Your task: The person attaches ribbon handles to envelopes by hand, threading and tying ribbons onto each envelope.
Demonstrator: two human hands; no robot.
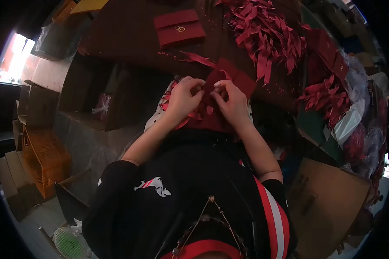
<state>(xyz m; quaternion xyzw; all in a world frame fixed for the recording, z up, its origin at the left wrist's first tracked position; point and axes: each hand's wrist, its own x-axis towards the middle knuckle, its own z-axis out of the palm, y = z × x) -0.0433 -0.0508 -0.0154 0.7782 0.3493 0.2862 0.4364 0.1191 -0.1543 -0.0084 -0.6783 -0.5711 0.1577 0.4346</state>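
In front of my body, at the table's near edge, a dark red envelope-like pouch (242, 80) lies tilted in my lap area. A red ribbon (199, 59) runs over it, its loose end stretching away to the upper left. My left hand (186, 98) is closed, with thumb and forefinger pinched at the ribbon. Facing it, my right hand (231, 102) pinches too, just above the pouch. The fingertips are a short gap apart, and the exact bit of ribbon in each is hard to see. More red strips hang below my hands.
A closed red pouch with a gold emblem (180, 29) lies on the dark brown table (116, 36). A heap of red ribbons (263, 43) is beyond my right hand. More ribbons (326, 101) and plastic wrap are at right. Cardboard boxes (328, 207) and an orange crate (45, 159) stand around.
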